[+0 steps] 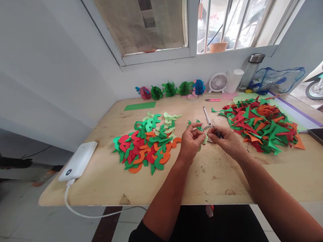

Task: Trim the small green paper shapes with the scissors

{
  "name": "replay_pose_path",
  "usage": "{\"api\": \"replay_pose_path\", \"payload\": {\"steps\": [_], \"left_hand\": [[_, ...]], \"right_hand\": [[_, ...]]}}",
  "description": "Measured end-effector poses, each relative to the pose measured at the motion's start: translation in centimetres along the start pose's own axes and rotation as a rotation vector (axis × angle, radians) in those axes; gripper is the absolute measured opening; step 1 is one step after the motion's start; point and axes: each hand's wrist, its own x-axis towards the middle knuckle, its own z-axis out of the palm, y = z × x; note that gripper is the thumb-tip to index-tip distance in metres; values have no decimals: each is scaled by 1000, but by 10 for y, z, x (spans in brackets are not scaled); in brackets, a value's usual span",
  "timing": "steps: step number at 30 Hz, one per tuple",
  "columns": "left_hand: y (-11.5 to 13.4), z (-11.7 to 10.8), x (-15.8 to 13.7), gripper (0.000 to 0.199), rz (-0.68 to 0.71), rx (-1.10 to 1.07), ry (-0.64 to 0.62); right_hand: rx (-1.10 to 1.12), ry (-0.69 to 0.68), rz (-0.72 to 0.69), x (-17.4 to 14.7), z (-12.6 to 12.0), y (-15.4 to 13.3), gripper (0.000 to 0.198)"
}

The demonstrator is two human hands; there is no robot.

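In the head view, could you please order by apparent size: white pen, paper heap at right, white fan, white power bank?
Largest to smallest:
Paper heap at right
White power bank
White fan
White pen

a wooden table point(101, 190) bears paper cutouts point(151, 158) left of centre, paper scraps point(262, 124) at right, a white power bank point(79, 160) lower left.

Daylight glares white through the barred window point(226, 22); we get soft light on the counter point(101, 178), dim floor point(20, 208) lower left, edges stretched.
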Motion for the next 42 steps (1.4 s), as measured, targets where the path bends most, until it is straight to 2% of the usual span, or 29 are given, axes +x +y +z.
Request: {"api": "replay_pose_path", "payload": {"steps": [23, 32, 39, 42], "left_hand": [[-1, 0, 1, 39, 8, 3, 2], [-1, 0, 1, 38, 15, 6, -6], [2, 2, -1, 39, 14, 6, 12], [2, 2, -1, 39, 11, 0, 12]], "right_hand": [[-15, -10, -6, 0, 0, 0, 20], [-46, 87, -7, -1, 1, -5, 21], [57, 288, 20, 0, -1, -10, 23], [71, 263, 40, 0, -2, -11, 25]]}}
